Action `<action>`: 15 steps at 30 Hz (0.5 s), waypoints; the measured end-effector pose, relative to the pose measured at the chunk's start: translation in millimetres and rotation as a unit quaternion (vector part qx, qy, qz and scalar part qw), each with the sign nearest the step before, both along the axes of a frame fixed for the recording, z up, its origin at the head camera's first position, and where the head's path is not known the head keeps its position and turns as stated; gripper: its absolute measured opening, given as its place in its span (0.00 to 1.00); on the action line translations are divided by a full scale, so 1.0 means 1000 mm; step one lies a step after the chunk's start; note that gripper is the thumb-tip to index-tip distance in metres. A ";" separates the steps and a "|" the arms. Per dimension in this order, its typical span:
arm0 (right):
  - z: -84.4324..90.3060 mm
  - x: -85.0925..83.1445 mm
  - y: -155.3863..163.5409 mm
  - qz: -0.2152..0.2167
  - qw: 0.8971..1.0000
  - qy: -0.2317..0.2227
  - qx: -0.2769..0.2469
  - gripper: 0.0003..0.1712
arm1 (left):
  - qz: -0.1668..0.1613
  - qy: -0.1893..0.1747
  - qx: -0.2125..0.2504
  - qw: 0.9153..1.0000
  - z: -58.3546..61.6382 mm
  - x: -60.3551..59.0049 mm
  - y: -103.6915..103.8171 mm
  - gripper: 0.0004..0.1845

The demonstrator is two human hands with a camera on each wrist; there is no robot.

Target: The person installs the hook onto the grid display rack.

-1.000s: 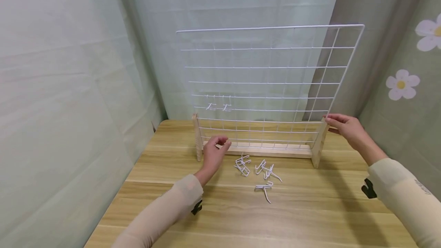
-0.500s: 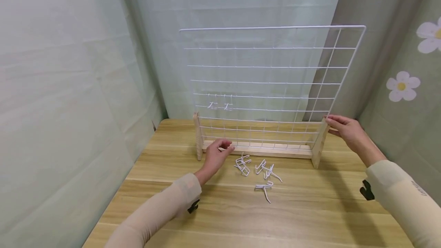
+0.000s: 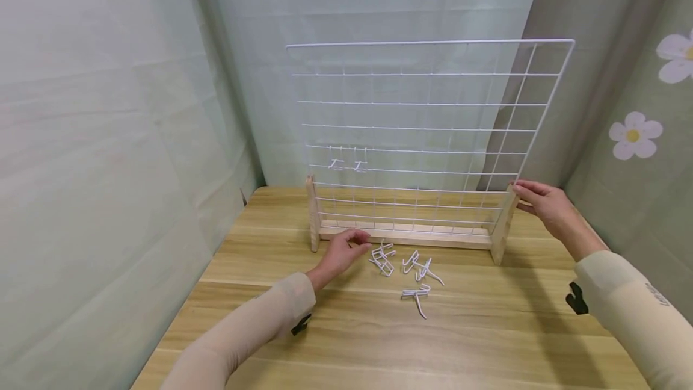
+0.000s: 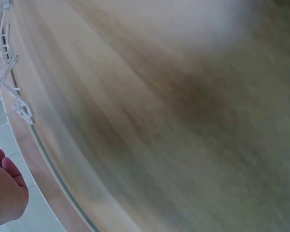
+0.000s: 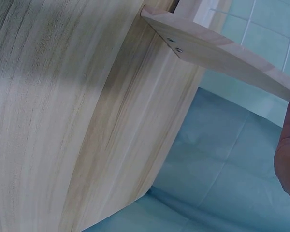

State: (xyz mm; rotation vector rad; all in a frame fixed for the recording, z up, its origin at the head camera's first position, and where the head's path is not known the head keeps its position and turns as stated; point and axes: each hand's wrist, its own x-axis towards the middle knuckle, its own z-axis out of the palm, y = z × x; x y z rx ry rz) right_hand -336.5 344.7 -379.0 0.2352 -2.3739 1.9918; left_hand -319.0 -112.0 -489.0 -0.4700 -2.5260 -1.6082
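Note:
A white wire grid rack (image 3: 430,43) stands upright on a wooden base (image 3: 411,238). Thumb and fingers of my right hand (image 3: 549,206) hold the top of its right wooden side panel (image 3: 505,224). In the right wrist view that hand (image 5: 289,159) meets the edge of the panel (image 5: 227,58). My left hand (image 3: 341,253) has loosely bent fingers and holds nothing. Its fingertips are just left of a tangle of white wire hooks (image 3: 383,254). Hooks (image 4: 23,108) also show past the hand (image 4: 7,193) in the left wrist view.
More white hooks (image 3: 422,268) and a single hook (image 3: 415,294) lie on the wooden table (image 3: 460,342) in front of the rack. Two hooks hang on the grid's left side, one left hook (image 3: 335,164) and one right hook (image 3: 360,166). Curtains (image 3: 108,137) surround the table.
My left hand has moved right and slightly down, from in front of the base's left end to beside the hooks. My right hand stays on the side panel.

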 end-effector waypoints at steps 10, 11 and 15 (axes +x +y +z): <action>-0.001 0.000 0.000 -0.009 1.000 0.003 0.018 0.28 | -0.045 -0.020 -0.023 0.999 -0.014 -0.003 0.001 0.12; -0.001 0.000 0.000 -0.010 1.000 0.004 0.021 0.29 | -0.049 -0.021 -0.022 0.998 -0.014 -0.002 0.001 0.12; -0.001 0.000 -0.001 -0.015 0.999 0.000 0.035 0.35 | -0.059 -0.020 -0.025 0.998 -0.016 -0.002 0.001 0.12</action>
